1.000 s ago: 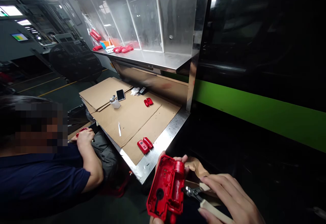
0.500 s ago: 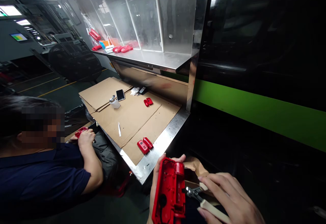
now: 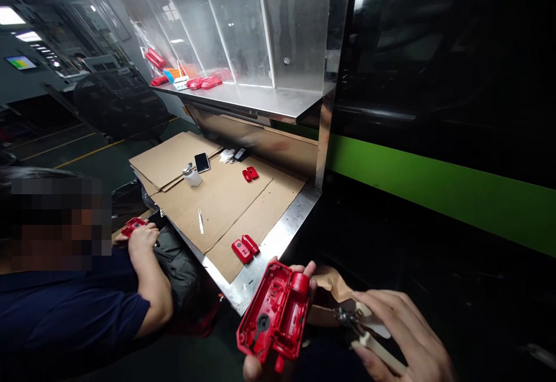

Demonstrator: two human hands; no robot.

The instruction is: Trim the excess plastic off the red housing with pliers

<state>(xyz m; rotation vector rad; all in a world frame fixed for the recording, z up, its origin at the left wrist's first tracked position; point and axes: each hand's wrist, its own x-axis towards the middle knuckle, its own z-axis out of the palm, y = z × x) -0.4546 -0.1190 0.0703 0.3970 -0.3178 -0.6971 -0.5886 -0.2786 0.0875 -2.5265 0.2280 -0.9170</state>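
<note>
Two hands, red shell [image 3: 273,318], cutters [image 3: 354,321]

My left hand [image 3: 278,335] is mostly hidden beneath the red moulded plastic housing [image 3: 274,318], and the picture's lower edge cuts off my right hand [image 3: 402,341].

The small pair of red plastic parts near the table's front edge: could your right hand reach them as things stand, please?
Probably not at once: the right hand holds cream-handled nippers, though nothing blocks the red plastic parts.

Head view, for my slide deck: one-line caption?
Left hand holds red housing; right hand grips cutters.
</note>
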